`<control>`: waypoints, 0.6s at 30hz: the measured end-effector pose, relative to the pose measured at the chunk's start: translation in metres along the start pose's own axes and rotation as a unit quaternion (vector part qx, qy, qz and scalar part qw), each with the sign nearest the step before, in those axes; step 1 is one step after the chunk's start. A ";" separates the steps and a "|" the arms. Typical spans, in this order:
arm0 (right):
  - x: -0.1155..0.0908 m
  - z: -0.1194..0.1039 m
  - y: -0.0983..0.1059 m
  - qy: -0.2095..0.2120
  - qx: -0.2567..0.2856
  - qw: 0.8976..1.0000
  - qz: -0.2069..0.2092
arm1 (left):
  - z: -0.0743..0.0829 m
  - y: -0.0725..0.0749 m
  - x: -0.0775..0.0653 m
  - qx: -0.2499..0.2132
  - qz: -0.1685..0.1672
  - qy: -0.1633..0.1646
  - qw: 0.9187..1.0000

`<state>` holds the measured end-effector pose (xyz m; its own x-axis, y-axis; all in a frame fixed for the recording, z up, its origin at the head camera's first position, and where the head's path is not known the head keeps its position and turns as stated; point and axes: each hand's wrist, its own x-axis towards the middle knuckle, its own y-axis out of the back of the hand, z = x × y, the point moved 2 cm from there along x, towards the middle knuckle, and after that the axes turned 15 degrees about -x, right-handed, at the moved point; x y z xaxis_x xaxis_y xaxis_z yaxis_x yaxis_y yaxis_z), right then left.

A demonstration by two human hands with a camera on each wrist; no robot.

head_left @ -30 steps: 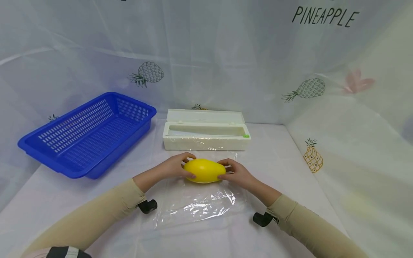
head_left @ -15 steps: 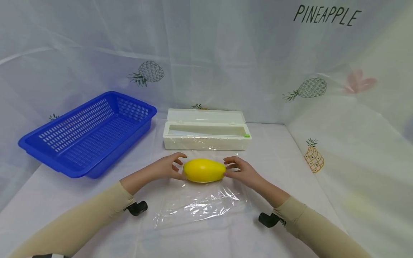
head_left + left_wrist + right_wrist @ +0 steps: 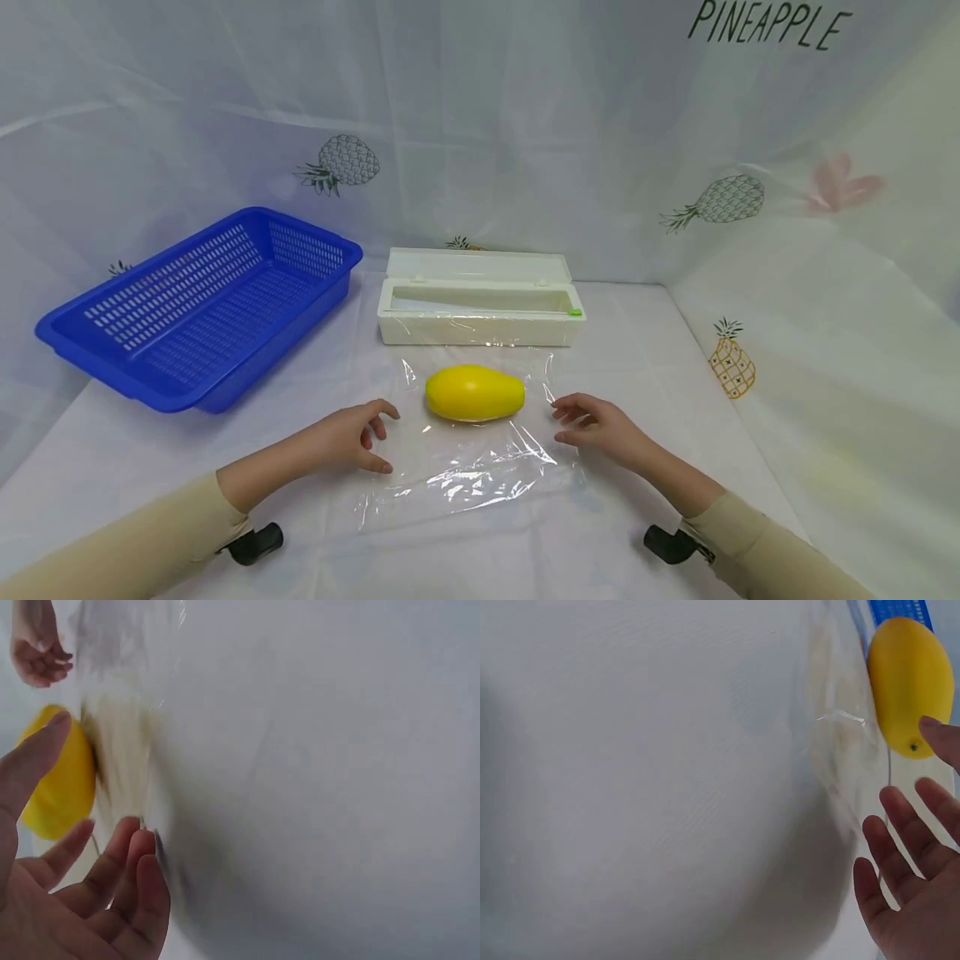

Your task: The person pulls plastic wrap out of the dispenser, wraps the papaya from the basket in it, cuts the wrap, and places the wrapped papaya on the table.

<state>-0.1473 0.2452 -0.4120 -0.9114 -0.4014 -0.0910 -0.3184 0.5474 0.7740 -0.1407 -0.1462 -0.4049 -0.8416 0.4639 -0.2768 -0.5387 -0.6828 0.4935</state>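
Observation:
A smooth yellow fruit, shaped like a papaya or mango (image 3: 475,393), lies on a sheet of clear plastic wrap (image 3: 480,479). My left hand (image 3: 352,437) hovers left of the fruit by the wrap's left edge, fingers loosely bent and holding nothing. On the other side, my right hand (image 3: 600,429) is apart from the fruit, near the wrap's right edge, with relaxed fingers. The right wrist view shows those fingers (image 3: 907,840) spread, and a small dark stem spot on the fruit (image 3: 911,682). Behind lies a white wrap dispenser box (image 3: 480,329), its lid raised.
A blue plastic basket (image 3: 281,333) stands at the back left. Wrap runs down the front of the dispenser, which has a small green piece (image 3: 575,312) at its right end. A white cloth with printed pineapples (image 3: 731,367) covers the table and hangs behind.
Both hands have let go of the yellow fruit and drawn apart, the left one leftward and the right one rightward, both nearer the body. The fruit stays on the wrap.

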 end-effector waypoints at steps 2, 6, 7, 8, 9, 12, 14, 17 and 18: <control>-0.004 0.002 0.000 0.003 -0.031 1.000 -0.003 | -0.002 -0.005 -0.006 0.006 -0.010 -0.012 1.000; -0.007 0.006 -0.004 0.018 -0.079 0.997 0.000 | -0.003 -0.011 -0.016 0.015 -0.023 -0.046 0.999; -0.007 0.007 -0.006 0.021 -0.086 0.996 0.000 | -0.003 -0.012 -0.018 0.016 -0.024 -0.050 0.998; -0.007 0.007 -0.007 0.026 -0.092 0.995 0.001 | -0.003 -0.013 -0.019 0.019 -0.025 -0.052 0.998; -0.007 0.008 -0.009 0.027 -0.098 0.995 0.000 | -0.003 -0.014 -0.021 0.021 -0.026 -0.053 0.998; -0.007 0.009 -0.013 0.022 -0.104 0.994 -0.003 | -0.004 -0.017 -0.024 0.038 -0.026 -0.046 0.998; -0.007 0.008 -0.014 0.020 -0.110 0.994 -0.002 | -0.005 -0.017 -0.026 0.052 -0.025 -0.039 0.998; -0.008 0.007 -0.015 0.022 -0.121 0.992 0.004 | -0.007 -0.017 -0.028 0.067 -0.025 -0.029 0.997; -0.008 0.007 -0.015 0.022 -0.125 0.992 0.006 | -0.007 -0.018 -0.028 0.069 -0.024 -0.027 0.997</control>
<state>-0.1374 0.2453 -0.4274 -0.9003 -0.4313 -0.0582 -0.2288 0.3554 0.9063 -0.1076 -0.1514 -0.4114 -0.8095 0.5268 -0.2593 -0.5644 -0.5763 0.5910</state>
